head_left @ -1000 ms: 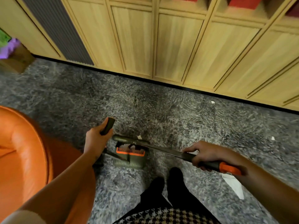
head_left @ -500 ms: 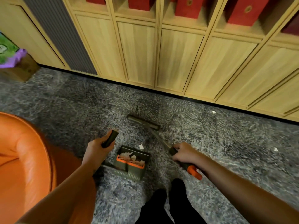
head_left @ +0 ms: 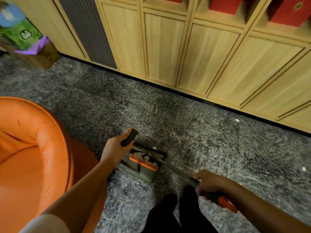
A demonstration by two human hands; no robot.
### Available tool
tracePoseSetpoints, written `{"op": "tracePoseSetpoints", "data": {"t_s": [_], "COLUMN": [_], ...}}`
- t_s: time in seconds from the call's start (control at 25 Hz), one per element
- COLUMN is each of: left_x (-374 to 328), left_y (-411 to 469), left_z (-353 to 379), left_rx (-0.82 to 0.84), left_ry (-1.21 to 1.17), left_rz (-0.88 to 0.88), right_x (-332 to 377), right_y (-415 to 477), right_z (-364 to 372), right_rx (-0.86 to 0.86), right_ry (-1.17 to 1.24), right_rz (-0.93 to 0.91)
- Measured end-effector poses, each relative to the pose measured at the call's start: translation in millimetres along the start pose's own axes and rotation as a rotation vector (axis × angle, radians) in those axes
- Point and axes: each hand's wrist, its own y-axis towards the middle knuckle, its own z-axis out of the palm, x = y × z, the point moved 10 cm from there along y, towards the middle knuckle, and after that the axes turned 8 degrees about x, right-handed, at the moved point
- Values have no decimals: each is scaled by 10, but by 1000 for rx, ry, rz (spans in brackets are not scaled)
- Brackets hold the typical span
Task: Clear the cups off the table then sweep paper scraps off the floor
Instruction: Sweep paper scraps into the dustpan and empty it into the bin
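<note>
Dustpan, green, containing white scraps; left hand grips its handle, right hand grips broom.

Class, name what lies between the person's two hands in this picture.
In the head view, the green dustpan, holding white scraps, and the broom's shaft lie between the left hand on the dustpan's handle and the right hand.

No legible text, numbers or brand names on my feed. Red box, top right: round gold emblem, no letters I can make out. Green pack, far left: cartoon face mark, blurred.
</note>
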Motion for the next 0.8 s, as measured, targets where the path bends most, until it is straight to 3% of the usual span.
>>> {"op": "tracePoseSetpoints", "data": {"t_s": [0.32, 0.64, 0.8], "left_x": [10, 64, -97], "left_y": [-23, 0, 47], "left_z": [-26, -152, -198], "left_rx": [-18, 2, 18], "left_ry": [-2, -46, 36], "left_rz": [5, -33, 54], "right_x": [-112, 14, -330], "right_y": [-395, -63, 95], "right_z": [-410, -529, -342], "right_rx": [-115, -266, -229], "right_ry": [242, -30, -116], "right_rz": [-77, -17, 93]}}
